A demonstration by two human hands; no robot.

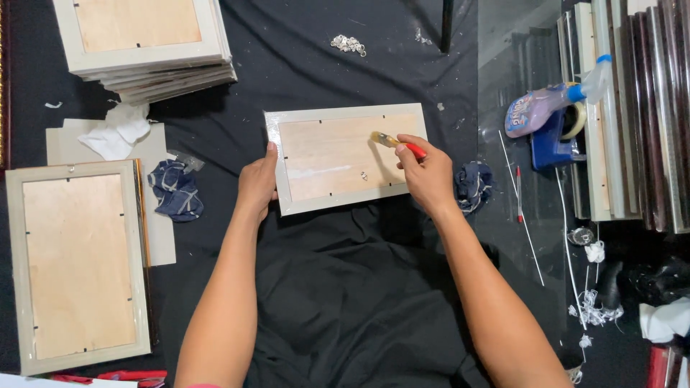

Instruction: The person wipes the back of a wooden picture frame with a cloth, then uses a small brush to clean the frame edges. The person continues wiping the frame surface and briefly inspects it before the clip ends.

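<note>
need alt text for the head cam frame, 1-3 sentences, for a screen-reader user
Seen from above, a person's right hand holds a red-handled brush on the plywood back of a pale picture frame, while the left hand steadies its left edge on black cloth. A stack of frames lies top left, another single frame lower left, a spray bottle right.

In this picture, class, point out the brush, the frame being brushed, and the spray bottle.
brush (383, 139): head view, on its bristle end.
frame being brushed (338, 154): head view, on its wooden backing.
spray bottle (535, 111): head view, on its body.
</note>
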